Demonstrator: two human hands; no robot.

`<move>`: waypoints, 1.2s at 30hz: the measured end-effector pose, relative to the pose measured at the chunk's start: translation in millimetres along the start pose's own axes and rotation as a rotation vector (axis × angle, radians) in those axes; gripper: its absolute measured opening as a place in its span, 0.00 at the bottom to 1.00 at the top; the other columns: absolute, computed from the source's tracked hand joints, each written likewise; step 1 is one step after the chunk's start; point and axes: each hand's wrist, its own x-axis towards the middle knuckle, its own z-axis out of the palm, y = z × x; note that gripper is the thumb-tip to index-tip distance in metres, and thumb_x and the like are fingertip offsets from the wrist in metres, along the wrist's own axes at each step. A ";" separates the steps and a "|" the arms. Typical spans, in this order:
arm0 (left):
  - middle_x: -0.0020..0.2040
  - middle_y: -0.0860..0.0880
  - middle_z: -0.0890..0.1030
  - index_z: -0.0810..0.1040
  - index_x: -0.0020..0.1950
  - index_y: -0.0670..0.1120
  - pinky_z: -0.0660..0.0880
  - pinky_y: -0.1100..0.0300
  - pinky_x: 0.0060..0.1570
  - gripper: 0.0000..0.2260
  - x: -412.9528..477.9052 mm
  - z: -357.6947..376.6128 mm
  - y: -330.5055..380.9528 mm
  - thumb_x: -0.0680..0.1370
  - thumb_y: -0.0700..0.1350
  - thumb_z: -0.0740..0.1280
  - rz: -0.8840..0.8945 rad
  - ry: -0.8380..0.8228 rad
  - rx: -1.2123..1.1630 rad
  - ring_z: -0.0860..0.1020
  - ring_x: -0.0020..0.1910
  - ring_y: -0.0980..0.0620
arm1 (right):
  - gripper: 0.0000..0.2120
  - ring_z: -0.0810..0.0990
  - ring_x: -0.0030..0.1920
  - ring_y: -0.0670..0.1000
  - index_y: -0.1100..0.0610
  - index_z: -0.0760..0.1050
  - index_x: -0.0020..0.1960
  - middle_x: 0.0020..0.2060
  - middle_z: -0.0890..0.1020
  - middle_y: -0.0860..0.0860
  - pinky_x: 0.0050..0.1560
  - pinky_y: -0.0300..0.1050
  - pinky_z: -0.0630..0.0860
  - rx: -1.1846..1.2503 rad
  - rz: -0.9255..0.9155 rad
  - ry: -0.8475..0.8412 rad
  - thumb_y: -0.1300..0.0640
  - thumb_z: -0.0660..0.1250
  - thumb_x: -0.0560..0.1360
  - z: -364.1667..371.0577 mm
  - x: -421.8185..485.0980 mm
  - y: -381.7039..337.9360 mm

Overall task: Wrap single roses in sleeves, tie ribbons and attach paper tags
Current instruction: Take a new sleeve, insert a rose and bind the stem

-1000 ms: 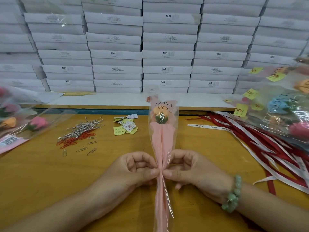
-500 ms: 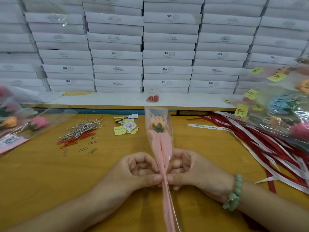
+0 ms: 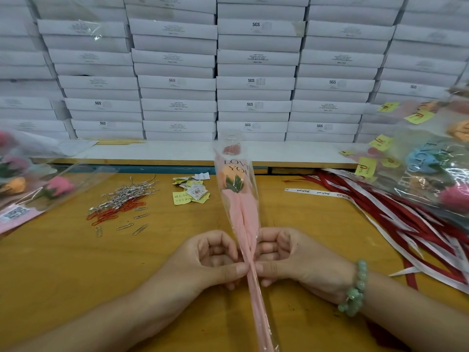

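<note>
Sleeve (image 3: pixel 239 214) has turned back since half a second ago, print facing you again, rose (image 3: pixel 232 177) inside, top leaning left above the table (image 3: pixel 63 262). Your left hand (image 3: pixel 210 262) and right hand (image 3: pixel 291 260) sit close together, both pinching its narrow neck. Rose sleeved; ribbons (image 3: pixel 380 212) and tags (image 3: pixel 181 198) lie untouched, so tying and tagging remain.

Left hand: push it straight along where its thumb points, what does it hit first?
The sleeved rose, which the left hand already pinches at its narrow part. Just beyond the film sits the thumb of the right hand, likely next.
</note>
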 end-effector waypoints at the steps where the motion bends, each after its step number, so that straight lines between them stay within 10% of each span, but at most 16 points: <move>1: 0.40 0.44 0.81 0.78 0.41 0.47 0.77 0.61 0.33 0.13 0.1 0.1 -0.5 0.62 0.42 0.79 0.002 0.016 -0.011 0.79 0.36 0.50 | 0.17 0.79 0.42 0.51 0.72 0.71 0.60 0.47 0.78 0.61 0.37 0.36 0.80 0.000 0.002 0.001 0.72 0.67 0.72 -0.2 0.0 0.1; 10: 0.60 0.49 0.81 0.65 0.67 0.61 0.78 0.60 0.35 0.38 0.4 -1.2 -1.8 0.64 0.39 0.78 -0.046 0.018 -0.006 0.79 0.33 0.50 | 0.17 0.81 0.40 0.48 0.70 0.71 0.61 0.43 0.80 0.55 0.35 0.35 0.79 0.015 0.021 0.000 0.71 0.66 0.72 2.1 -1.4 -2.9; 25: 0.57 0.54 0.82 0.73 0.63 0.58 0.75 0.60 0.27 0.33 1.0 6.7 -2.9 0.61 0.45 0.80 -0.038 0.096 0.073 0.76 0.28 0.50 | 0.16 0.84 0.38 0.50 0.58 0.73 0.59 0.36 0.84 0.50 0.30 0.38 0.78 0.010 0.055 0.091 0.71 0.65 0.73 14.4 0.8 -6.7; 36: 0.57 0.62 0.76 0.81 0.45 0.56 0.76 0.59 0.32 0.11 -6.1 17.0 -2.7 0.68 0.42 0.74 0.210 0.146 0.324 0.77 0.31 0.55 | 0.15 0.81 0.35 0.48 0.59 0.74 0.54 0.37 0.81 0.51 0.34 0.42 0.79 -0.039 0.068 0.154 0.71 0.66 0.69 15.8 1.5 -4.3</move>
